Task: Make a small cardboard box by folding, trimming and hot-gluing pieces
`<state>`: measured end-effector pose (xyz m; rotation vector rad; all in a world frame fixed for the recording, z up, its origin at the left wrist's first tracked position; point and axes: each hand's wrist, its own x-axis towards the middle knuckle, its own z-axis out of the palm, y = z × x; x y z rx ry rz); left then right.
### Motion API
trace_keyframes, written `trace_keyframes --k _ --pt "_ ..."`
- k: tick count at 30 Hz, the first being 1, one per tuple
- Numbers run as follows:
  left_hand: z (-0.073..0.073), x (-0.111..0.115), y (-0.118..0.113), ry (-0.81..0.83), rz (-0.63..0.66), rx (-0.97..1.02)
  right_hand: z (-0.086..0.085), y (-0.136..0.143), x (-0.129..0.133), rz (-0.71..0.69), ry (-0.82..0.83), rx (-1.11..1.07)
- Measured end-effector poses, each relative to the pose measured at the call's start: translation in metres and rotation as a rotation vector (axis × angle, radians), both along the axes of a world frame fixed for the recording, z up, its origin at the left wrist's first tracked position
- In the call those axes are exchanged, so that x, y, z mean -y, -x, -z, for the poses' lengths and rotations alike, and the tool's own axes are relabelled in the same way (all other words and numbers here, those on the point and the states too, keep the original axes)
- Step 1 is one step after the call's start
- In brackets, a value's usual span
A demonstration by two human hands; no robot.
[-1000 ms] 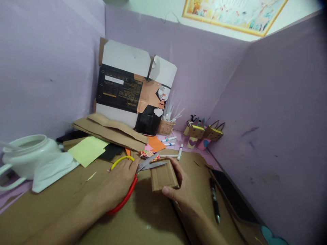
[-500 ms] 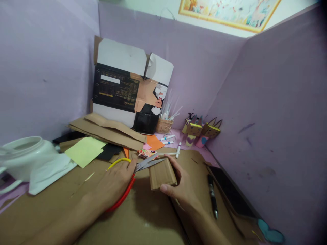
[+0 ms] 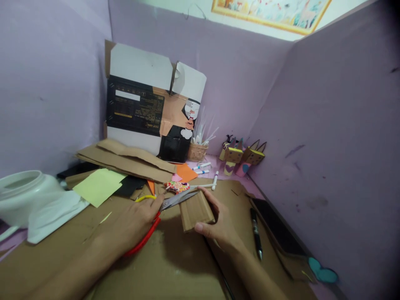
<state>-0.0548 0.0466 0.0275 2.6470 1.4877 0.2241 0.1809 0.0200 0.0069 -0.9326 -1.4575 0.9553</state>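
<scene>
Over the last second the steel-bladed scissors with red and yellow handle loops (image 3: 165, 204) have narrowed, blades now nearly together at the far edge of the small tan box-shaped cardboard piece (image 3: 196, 211); read as a snip nearing its close, though whether any board has parted cannot be told. Left hand (image 3: 143, 214) grips the scissors, with the piece at its 3 o'clock; right hand (image 3: 223, 227) holds the piece between thumb and fingers, at its 10 o'clock.
</scene>
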Motion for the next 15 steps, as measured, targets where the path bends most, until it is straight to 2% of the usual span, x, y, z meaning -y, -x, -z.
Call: trace_keyframes --k 5,10,15 --pt "0.007 -0.0019 0.0049 0.006 -0.003 0.024 0.0015 0.0003 -0.0008 -0.007 0.002 -0.021" --pt "0.0038 -0.0003 0.0057 0.023 0.001 0.03 0.0003 -0.0011 -0.0021 -0.004 0.004 -0.019" --pt "0.0061 0.0008 0.0017 0.016 0.054 0.079 -0.0031 0.006 0.0023 -0.025 -0.056 0.125"
